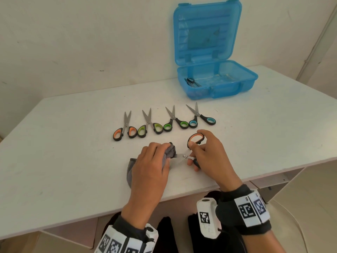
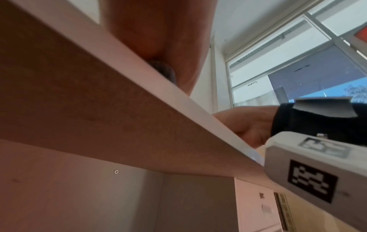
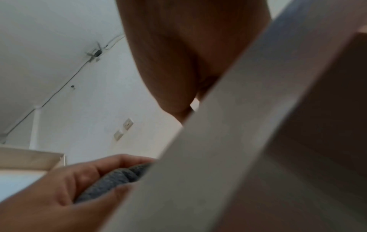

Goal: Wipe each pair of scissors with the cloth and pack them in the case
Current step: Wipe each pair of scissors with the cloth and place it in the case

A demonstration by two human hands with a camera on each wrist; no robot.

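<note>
In the head view my right hand [image 1: 198,154] grips the handles of orange-and-black scissors [image 1: 184,155], blades spread and pointing left. My left hand [image 1: 155,157] grips the grey cloth [image 1: 170,151] bunched around one blade; the cloth's tail lies on the table under my palm. Several more scissors lie in a row behind: orange-handled [image 1: 125,129], yellow-green [image 1: 150,125], green [image 1: 175,119] and blue [image 1: 200,115]. The blue plastic case [image 1: 235,83] stands open at the back right, with one dark pair of scissors [image 1: 190,81] inside. The right wrist view shows my left hand's fingers [image 3: 65,185] on the cloth [image 3: 111,183].
The white table [image 1: 73,161] meets the wall behind; its front edge runs just below my wrists and its right edge lies beyond the case. Both wrist views look up past the table edge [image 2: 178,100] from below. A window [image 2: 298,66] is at the right.
</note>
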